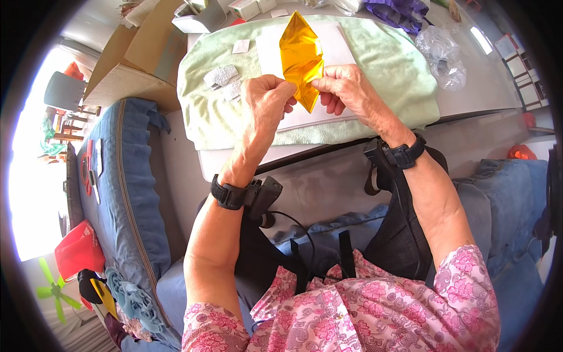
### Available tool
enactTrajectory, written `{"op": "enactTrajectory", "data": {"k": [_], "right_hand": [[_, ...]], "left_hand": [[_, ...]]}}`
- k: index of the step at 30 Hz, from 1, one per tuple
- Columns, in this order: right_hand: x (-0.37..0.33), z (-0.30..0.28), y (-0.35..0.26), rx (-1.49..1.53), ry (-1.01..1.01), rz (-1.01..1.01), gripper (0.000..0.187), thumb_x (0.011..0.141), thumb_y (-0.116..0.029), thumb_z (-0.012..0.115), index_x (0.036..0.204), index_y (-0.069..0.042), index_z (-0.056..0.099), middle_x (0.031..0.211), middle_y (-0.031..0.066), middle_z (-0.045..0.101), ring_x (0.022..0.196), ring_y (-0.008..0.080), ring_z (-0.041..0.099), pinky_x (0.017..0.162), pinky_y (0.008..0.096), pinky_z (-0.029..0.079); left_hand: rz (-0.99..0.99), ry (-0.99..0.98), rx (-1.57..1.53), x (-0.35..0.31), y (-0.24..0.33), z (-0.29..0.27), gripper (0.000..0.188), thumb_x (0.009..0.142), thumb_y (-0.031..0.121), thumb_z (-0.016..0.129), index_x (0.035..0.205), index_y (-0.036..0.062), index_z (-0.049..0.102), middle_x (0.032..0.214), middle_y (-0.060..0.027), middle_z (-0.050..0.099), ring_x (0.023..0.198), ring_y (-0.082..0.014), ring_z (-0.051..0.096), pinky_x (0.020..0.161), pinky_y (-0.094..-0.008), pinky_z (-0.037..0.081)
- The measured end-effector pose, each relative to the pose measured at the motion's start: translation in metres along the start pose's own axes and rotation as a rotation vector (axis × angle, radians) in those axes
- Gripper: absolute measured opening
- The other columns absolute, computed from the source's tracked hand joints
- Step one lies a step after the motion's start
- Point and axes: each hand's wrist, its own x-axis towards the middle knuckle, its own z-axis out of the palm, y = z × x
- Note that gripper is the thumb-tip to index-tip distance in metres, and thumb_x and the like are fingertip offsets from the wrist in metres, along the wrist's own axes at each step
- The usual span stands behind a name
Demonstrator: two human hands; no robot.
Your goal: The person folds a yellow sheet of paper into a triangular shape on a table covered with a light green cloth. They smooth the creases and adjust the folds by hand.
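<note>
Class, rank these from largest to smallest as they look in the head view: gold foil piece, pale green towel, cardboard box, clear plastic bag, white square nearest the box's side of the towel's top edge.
1. Pale green towel
2. Cardboard box
3. Gold foil piece and clear plastic bag: too alike to rank
4. White square

Wears a short-sleeved shirt (381, 311), pale pink with darker pink blossoms and greyish scrollwork, above dark trousers (256, 252). Left wristband (229, 196) and right wristband (407, 155) black, each beside a boxy black unit (266, 195); thin black cable (309, 230) curves from the left one toward black straps (347, 253) at the hem.
</note>
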Motion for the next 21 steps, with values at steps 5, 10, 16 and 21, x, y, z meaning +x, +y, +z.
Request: {"op": "enactTrajectory", "data": {"k": [5, 10, 16, 21], "right_hand": [[-0.0003, -0.002, 0.0006, -0.006, 0.004, 0.011, 0.03, 0.09, -0.025, 0.06, 0.079, 0.003, 0.065, 0.066, 0.0084, 0.064, 0.054, 0.0137, 0.063, 0.048, 0.0259, 0.052], [-0.0025, -0.0006, -0.0015, 0.015, 0.006, 0.012, 0.03, 0.089, -0.028, 0.06, 0.074, -0.002, 0.063, 0.064, 0.0051, 0.061, 0.052, 0.0114, 0.059, 0.046, 0.0238, 0.047], [-0.0009, -0.0059, 0.0002, 0.068, -0.011, 0.027, 0.027, 0.087, -0.022, 0.061, 0.077, 0.002, 0.064, 0.064, 0.0083, 0.063, 0.051, 0.0138, 0.061, 0.045, 0.0255, 0.049], [-0.0002, -0.0091, 0.0044, 0.162, -0.021, 0.012, 0.025, 0.087, -0.022, 0.063, 0.076, 0.0, 0.064, 0.064, 0.0077, 0.063, 0.051, 0.0136, 0.061, 0.044, 0.0247, 0.047]], "left_hand": [[-0.013, -0.012, 0.029, -0.0011, 0.0035, 0.0012, 0.02, 0.082, 0.017, 0.069, 0.075, -0.0022, 0.067, 0.063, -0.0068, 0.064, 0.052, -0.0093, 0.056, 0.047, -0.0218, 0.042], [-0.005, -0.034, 0.007, -0.0018, 0.0027, 0.001, 0.018, 0.081, 0.014, 0.068, 0.075, -0.0028, 0.067, 0.064, -0.0074, 0.064, 0.051, -0.0097, 0.056, 0.047, -0.022, 0.042], [-0.025, -0.046, -0.06, -0.001, 0.0016, 0.0, 0.017, 0.08, 0.012, 0.066, 0.074, -0.0033, 0.066, 0.062, -0.008, 0.063, 0.05, -0.0106, 0.055, 0.046, -0.0229, 0.042], [-0.048, -0.056, -0.18, 0.0009, -0.0005, -0.002, 0.016, 0.08, 0.01, 0.067, 0.071, -0.0029, 0.066, 0.061, -0.0088, 0.063, 0.048, -0.0116, 0.054, 0.046, -0.024, 0.042]]}}
